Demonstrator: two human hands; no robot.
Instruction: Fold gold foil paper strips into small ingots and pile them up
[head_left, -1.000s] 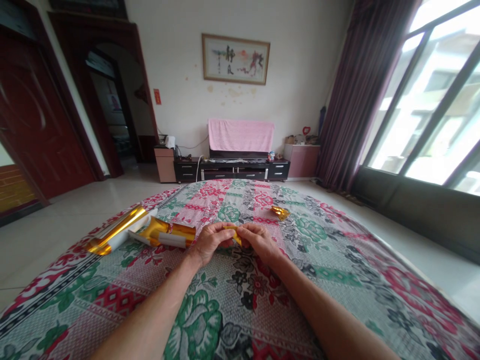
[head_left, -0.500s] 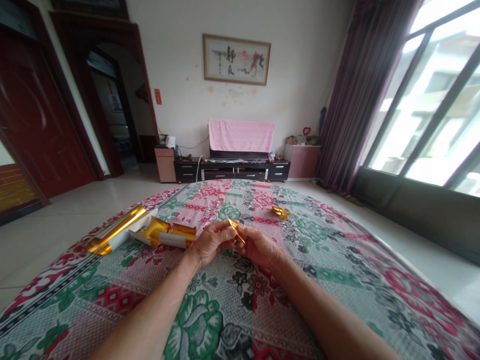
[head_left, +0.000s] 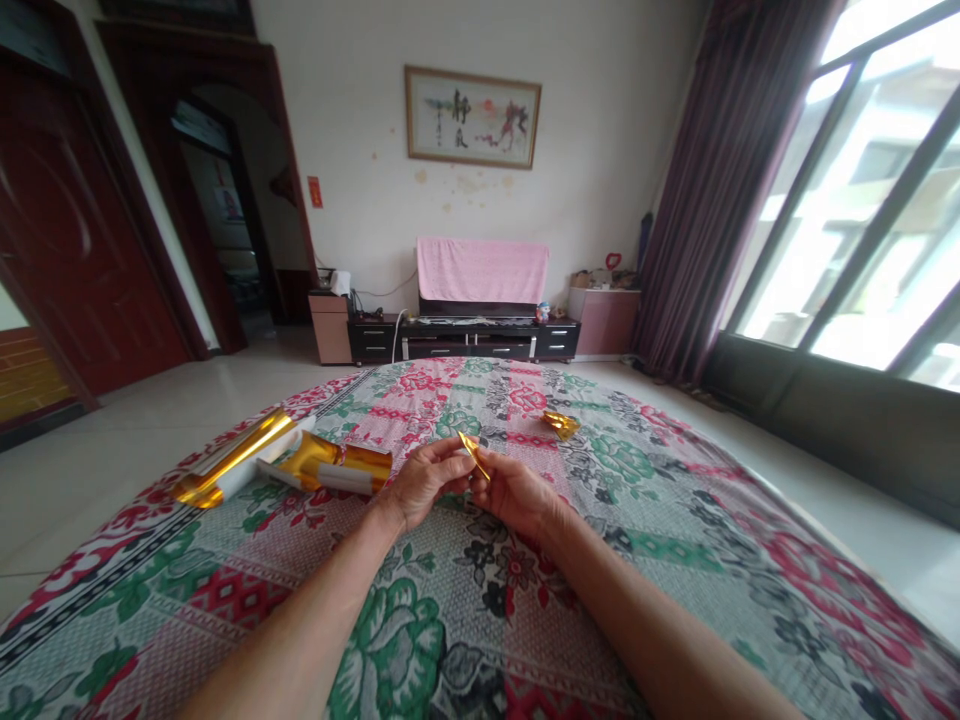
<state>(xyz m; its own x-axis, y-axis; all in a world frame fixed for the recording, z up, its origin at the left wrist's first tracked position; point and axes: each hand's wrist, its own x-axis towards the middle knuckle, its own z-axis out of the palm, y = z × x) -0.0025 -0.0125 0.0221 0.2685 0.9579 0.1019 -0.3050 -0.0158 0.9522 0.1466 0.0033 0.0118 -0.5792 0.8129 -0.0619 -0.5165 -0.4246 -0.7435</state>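
Observation:
Between my two hands is a small folded piece of gold foil paper [head_left: 473, 456], its pointed end facing up and away. My left hand [head_left: 424, 482] pinches it from the left with thumb and fingers. From the right, my right hand [head_left: 519, 494] pinches its lower edge, and the fingertips of both hands nearly meet. The undersides of the fingers are hidden. Beyond my right hand lies a folded gold foil piece [head_left: 561, 426]. Left of my left hand rest curled gold foil sheets [head_left: 352, 464] with white backs, and a longer gold roll [head_left: 244, 458].
A patterned cloth [head_left: 622, 620] in red, green and grey covers the round table under my hands. Across the floor stands a low black cabinet [head_left: 375, 342] with a pink cloth [head_left: 484, 268] above it. A window and purple curtain [head_left: 720, 190] are on the right.
The folded foil has turned very slightly between my fingers. Both hands keep almost the same place and grip, and the other foil pieces lie unmoved.

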